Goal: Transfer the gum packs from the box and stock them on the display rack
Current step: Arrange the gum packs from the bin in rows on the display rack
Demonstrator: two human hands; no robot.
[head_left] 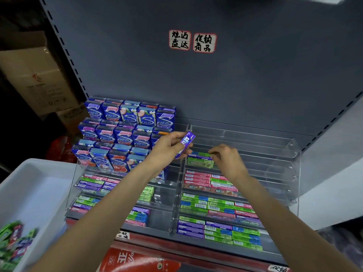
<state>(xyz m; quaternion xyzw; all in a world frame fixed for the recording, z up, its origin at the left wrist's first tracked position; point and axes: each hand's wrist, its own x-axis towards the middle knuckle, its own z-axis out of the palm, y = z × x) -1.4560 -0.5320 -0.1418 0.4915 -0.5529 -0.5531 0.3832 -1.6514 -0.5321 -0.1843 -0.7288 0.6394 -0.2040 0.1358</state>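
Note:
My left hand (169, 149) grips a blue-and-purple gum pack (185, 143), held tilted in the air over the middle of the clear acrylic display rack (292, 152). My right hand (225, 160) reaches down onto a tier of the rack's right half, fingertips pinching a green gum pack (204, 154) lying above a Doublemint pack (199, 163). Lower tiers hold rows of pink, green, blue and purple packs. At the lower left stands the white box (39, 185) with several loose gum packs (15, 242) in its near corner.
Tall blue and purple gum cartons (121, 134) are stacked on the rack's left rear. The grey shelf back panel (196, 79) carries two handwritten labels. Brown cardboard boxes (37, 75) sit at the far left. A red carton (137, 260) lies below the shelf edge.

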